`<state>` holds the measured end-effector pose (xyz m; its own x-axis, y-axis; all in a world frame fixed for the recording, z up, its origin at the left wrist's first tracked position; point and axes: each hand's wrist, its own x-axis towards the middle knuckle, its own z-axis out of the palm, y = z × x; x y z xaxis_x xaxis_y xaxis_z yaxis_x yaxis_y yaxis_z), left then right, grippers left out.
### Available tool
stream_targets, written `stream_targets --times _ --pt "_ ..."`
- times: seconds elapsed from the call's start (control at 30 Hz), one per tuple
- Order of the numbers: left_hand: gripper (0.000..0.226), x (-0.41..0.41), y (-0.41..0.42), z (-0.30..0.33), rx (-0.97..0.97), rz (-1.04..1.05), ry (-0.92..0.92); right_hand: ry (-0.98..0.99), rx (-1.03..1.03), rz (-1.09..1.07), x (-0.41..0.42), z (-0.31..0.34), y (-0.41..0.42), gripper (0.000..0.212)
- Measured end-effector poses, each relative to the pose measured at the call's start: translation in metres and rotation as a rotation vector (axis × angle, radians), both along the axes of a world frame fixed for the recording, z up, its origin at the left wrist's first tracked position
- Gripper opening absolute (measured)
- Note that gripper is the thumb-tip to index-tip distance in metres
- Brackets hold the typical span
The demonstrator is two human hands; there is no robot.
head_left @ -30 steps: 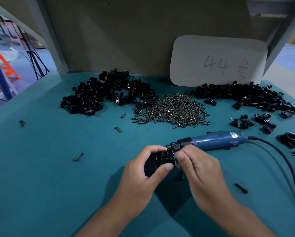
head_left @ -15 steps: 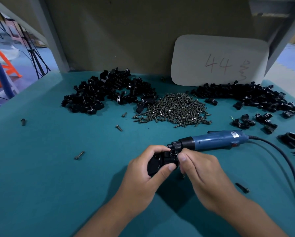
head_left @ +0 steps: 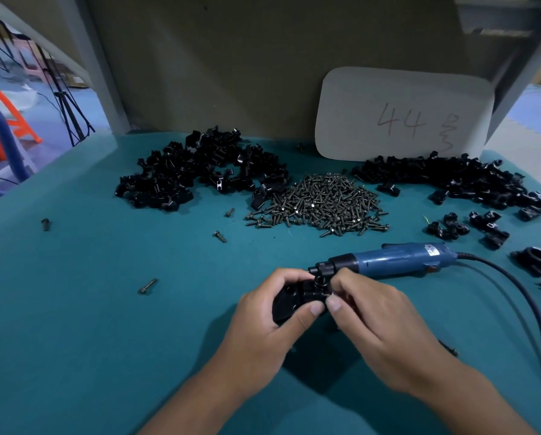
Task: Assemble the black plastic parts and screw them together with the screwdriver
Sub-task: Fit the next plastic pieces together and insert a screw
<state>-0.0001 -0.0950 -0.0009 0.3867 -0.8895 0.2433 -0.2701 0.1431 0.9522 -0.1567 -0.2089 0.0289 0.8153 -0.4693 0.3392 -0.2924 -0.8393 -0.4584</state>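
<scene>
Both hands meet over a black plastic assembly [head_left: 297,295] held just above the teal table. My left hand [head_left: 263,318] grips its left side, thumb across the front. My right hand [head_left: 376,315] pinches the right end of the same assembly between thumb and fingers. A blue electric screwdriver [head_left: 398,259] lies on the table just behind the hands, its black tip pointing left at the assembly and its cable [head_left: 520,296] trailing off right. A heap of dark screws [head_left: 319,205] sits farther back at the centre.
Piles of black parts lie at the back left [head_left: 197,174] and back right [head_left: 451,177]. Loose screws [head_left: 148,285] dot the table's left half, one more [head_left: 449,348] by my right wrist. A white card marked 44 [head_left: 404,117] leans on the back wall.
The hands have barely shifted; my right thumb has slid closer to my left thumb on the assembly. The screwdriver has stayed where it lay.
</scene>
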Motion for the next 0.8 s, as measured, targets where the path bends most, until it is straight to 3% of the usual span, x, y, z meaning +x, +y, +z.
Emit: stream_targets --times 0.2,0.4,0.63,0.73,0.8 --pt "0.036 0.0 0.0 -0.001 -0.01 -0.031 -0.002 0.027 -0.012 -0.014 0.0 -0.001 -0.002 0.058" --pt "0.035 0.0 -0.002 0.002 -0.021 -0.012 0.093 0.067 -0.158 0.018 -0.003 0.01 0.001 0.024" --pt "0.033 0.001 -0.003 0.003 -0.003 0.011 0.146 0.194 -0.06 -0.037 0.003 0.02 -0.001 0.056" --pt "0.037 0.002 -0.005 0.008 -0.001 0.082 0.309 0.125 -0.041 -0.093 0.016 0.034 -0.026 0.047" --pt "0.044 0.002 -0.006 0.011 -0.021 0.101 0.432 0.185 -0.106 -0.161 0.037 0.044 -0.06 0.04"
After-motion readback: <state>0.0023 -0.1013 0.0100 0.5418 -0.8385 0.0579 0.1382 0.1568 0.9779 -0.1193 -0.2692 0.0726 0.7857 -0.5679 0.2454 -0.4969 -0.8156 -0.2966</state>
